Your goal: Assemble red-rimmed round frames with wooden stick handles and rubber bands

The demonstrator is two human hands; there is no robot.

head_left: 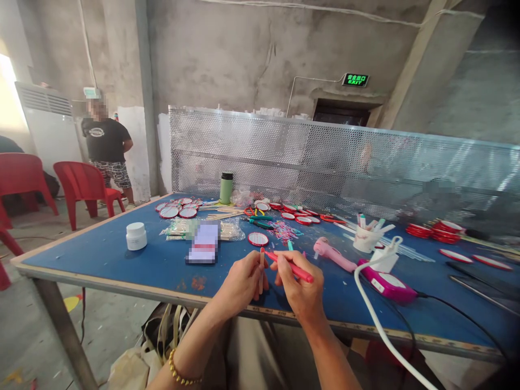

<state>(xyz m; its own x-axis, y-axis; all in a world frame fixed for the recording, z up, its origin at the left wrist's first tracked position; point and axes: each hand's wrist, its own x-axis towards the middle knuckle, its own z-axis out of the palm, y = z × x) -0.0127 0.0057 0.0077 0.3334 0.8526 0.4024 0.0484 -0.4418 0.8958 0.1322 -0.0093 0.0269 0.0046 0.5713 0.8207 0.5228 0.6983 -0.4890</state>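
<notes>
Near the table's front edge, my left hand grips a flat wooden craft stick, held upright with a reddish top end. My right hand is closed around a red marker pen, its tip pointing left at the top of the stick. Just beyond my hands lies a round, red-rimmed mirror-like disc. Behind that is a pile of thin colourful strips. A phone rests left of my hands, partly on plastic-wrapped bundles of sticks.
A white jar stands at the left, a green bottle at the back. To the right are a pink handheld tool, a cup of pens, and a magenta device with cables. A perforated metal screen borders the far side. A person stands beyond red chairs.
</notes>
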